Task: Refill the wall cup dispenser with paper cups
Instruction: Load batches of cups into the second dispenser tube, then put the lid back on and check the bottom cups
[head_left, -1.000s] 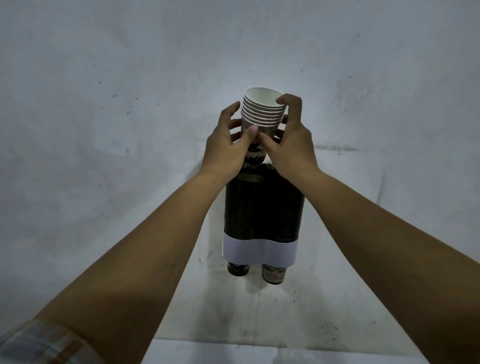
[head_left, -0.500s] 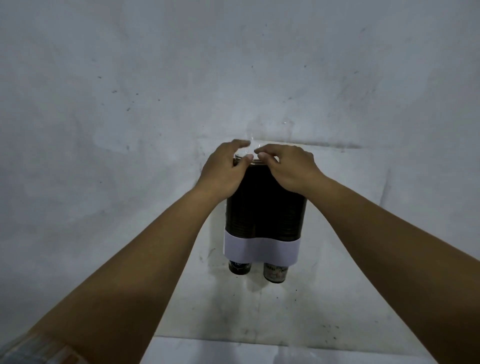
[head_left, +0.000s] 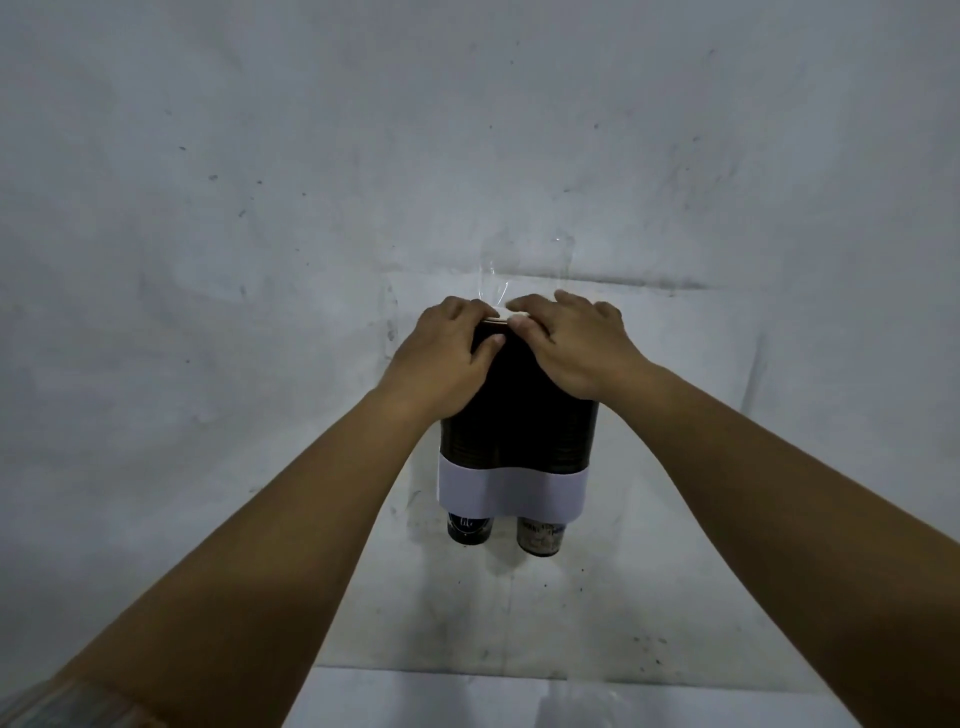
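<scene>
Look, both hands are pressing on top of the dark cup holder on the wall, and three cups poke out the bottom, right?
Not three. The head view shows two cups below the dispenser; left hand and right hand do press on top.

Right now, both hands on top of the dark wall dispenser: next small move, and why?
Probably press down a little more, then lift both hands clear. The left hand and right hand lie over the top of the dark twin-tube wall dispenser, and only a sliver of white paper cup rim shows between them, so the stack looks almost seated.
</scene>
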